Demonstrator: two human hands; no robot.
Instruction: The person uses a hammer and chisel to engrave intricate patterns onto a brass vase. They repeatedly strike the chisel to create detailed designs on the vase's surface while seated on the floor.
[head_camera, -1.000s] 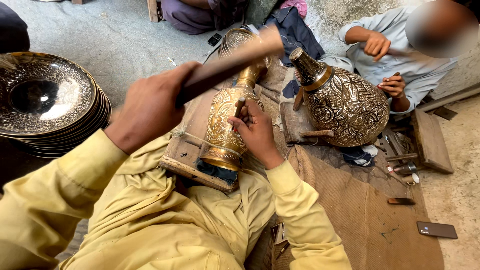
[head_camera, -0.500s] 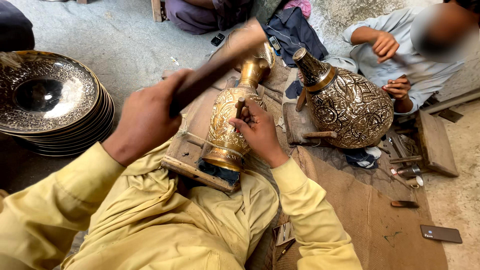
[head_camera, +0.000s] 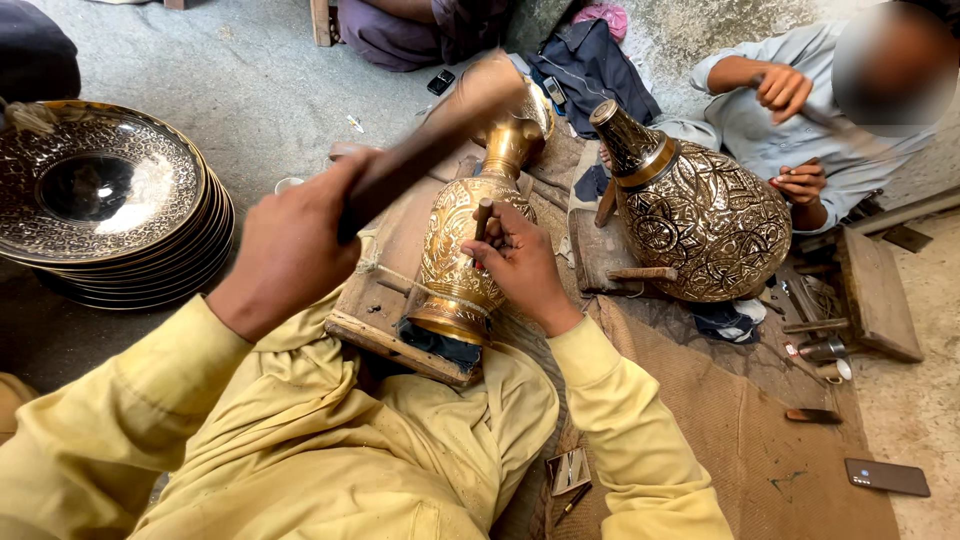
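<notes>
A tall engraved brass vase (head_camera: 460, 245) lies tilted on a wooden block (head_camera: 385, 320) across my lap. My left hand (head_camera: 290, 245) grips the handle of a wooden mallet (head_camera: 430, 145), raised and blurred over the vase's neck. My right hand (head_camera: 520, 262) rests against the vase's body and pinches a short metal chisel (head_camera: 482, 218) upright on the engraved surface. Both my sleeves are pale yellow.
A stack of engraved metal plates (head_camera: 110, 205) stands at the left. Across from me a person in a grey shirt holds a tool over a big round engraved vase (head_camera: 700, 215). Small tools (head_camera: 815, 350) and a phone (head_camera: 887, 477) lie on the brown mat at right.
The mallet in my left hand has swung, its head shifting over the vase's neck. My right hand keeps the chisel on the vase. The view has drifted slightly.
</notes>
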